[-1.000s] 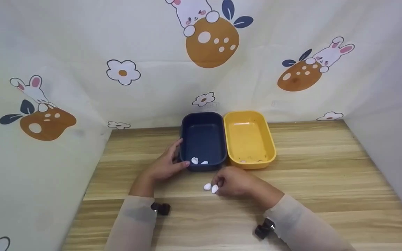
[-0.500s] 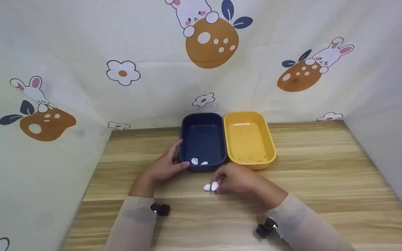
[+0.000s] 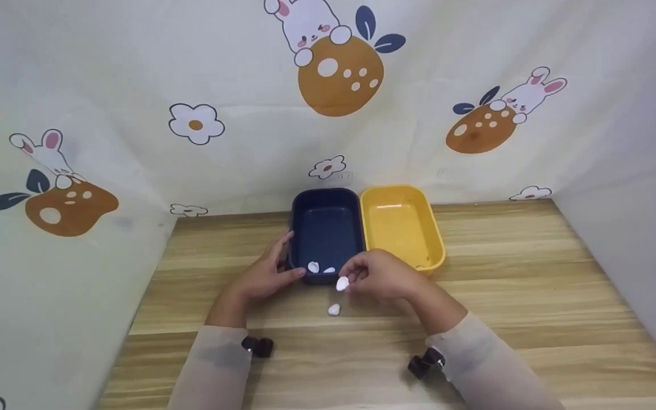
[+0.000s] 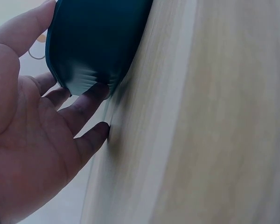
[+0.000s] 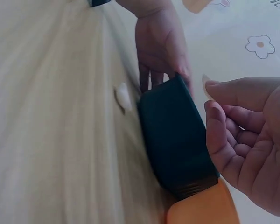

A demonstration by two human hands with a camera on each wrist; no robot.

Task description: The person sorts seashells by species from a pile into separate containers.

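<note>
My right hand [image 3: 382,276] pinches a small white shell-like piece [image 3: 343,283] between thumb and forefinger, just in front of the navy bin [image 3: 328,225]; the right wrist view shows the piece's thin pointed edge [image 5: 206,85]. My left hand [image 3: 262,277] rests at the bin's near left corner, thumb at the front rim and fingers spread along the left side [image 4: 51,107]. Inside the bin's near end lie two white pieces, a cupped one [image 3: 313,267] and a flatter one [image 3: 329,270]. Another white piece [image 3: 334,310] lies on the table in front.
A yellow bin [image 3: 399,219] stands against the navy bin's right side, its near left corner hidden behind my right hand. The wood-grain table [image 3: 510,267] meets a patterned cloth wall [image 3: 259,154] behind the bins. Each sleeve cuff has a small black device [image 3: 258,347].
My right hand has lifted one white piece off the table and moved forward with it toward the navy bin. The other piece stays on the table. My left hand keeps its place on the bin.
</note>
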